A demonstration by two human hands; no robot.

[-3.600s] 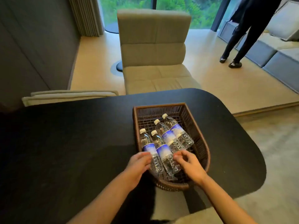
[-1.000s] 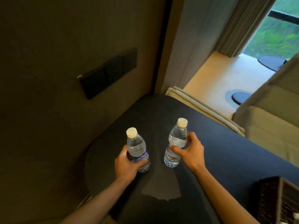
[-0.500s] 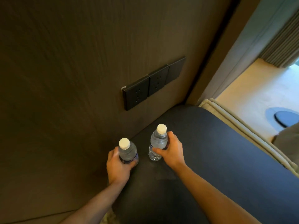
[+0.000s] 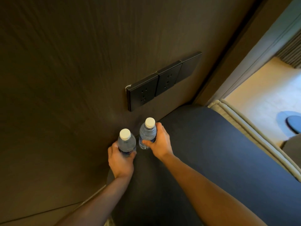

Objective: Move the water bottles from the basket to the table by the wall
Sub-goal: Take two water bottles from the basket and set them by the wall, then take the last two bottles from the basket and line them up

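Note:
Two clear water bottles with white caps stand upright, side by side, on the dark table (image 4: 211,152) close to the brown wall. My left hand (image 4: 120,159) is wrapped around the left bottle (image 4: 126,141), covering its lower half. My right hand (image 4: 160,142) grips the right bottle (image 4: 147,132) from its right side; that bottle's base rests on the tabletop. Only a narrow gap separates the two bottles. The basket is out of view.
A row of black wall sockets (image 4: 162,80) sits on the wall just above the bottles. A beige cushioned edge (image 4: 247,128) runs along the table's far right side. Beyond it lies light floor with a dark round base (image 4: 293,124).
Both hands have carried the bottles from the basket to the table by the wall. Since half a second ago the bottles have drawn closer together and nearer the wall.

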